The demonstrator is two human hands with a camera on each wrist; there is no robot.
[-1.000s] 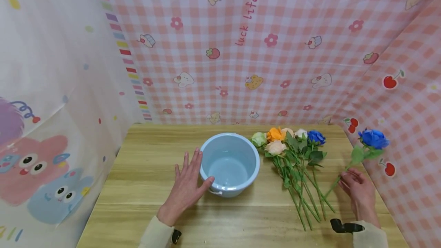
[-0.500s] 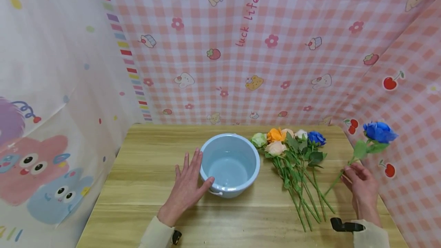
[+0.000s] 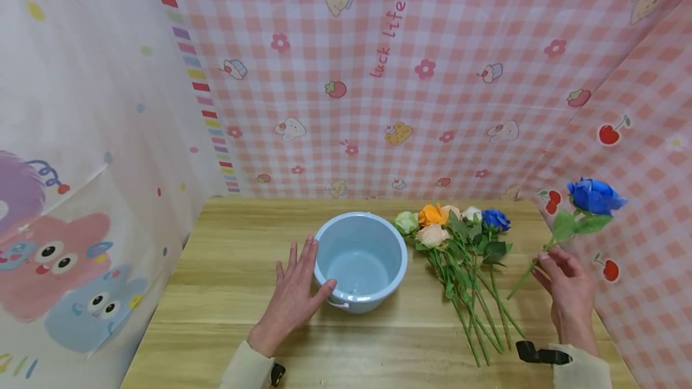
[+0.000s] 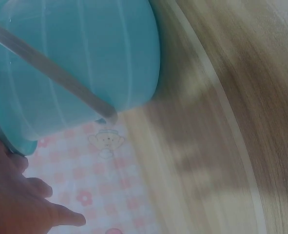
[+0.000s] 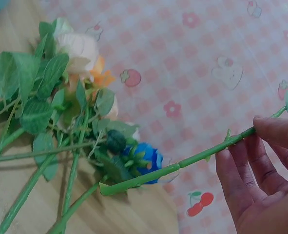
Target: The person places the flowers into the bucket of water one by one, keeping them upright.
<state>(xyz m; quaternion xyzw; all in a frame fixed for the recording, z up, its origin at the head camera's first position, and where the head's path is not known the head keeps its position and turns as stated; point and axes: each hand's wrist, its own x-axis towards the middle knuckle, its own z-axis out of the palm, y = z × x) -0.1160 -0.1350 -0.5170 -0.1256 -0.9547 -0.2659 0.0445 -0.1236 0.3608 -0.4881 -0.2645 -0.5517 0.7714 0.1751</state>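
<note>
A light blue bucket [image 3: 373, 303] stands mid-table with what looks like clear water inside. My left hand [image 3: 292, 302] rests against its left rim, fingers straight and thumb at the near edge. In the left wrist view the bucket's handle [image 4: 51, 72] hangs down across its ribbed side. At the right, my right hand [image 3: 573, 293] pinches the green stem [image 5: 202, 155] of a blue rose [image 3: 594, 196] between thumb and fingers. The bloom points up and away, and the cut end slants down toward the other flowers, raised over the table.
Right of the bucket lie several roses with their stems toward me: a green one [image 3: 406, 221], an orange one [image 3: 430, 214], a peach one [image 3: 432, 235], a white one [image 3: 472, 213] and another blue one [image 3: 495, 219]. Patterned cloth [image 3: 400, 83] hangs behind the wooden table [image 3: 216, 293].
My right hand has lifted the blue rose up and slightly right, so its stem end has come away from the lying stems. The left hand and the bucket have stayed in place.
</note>
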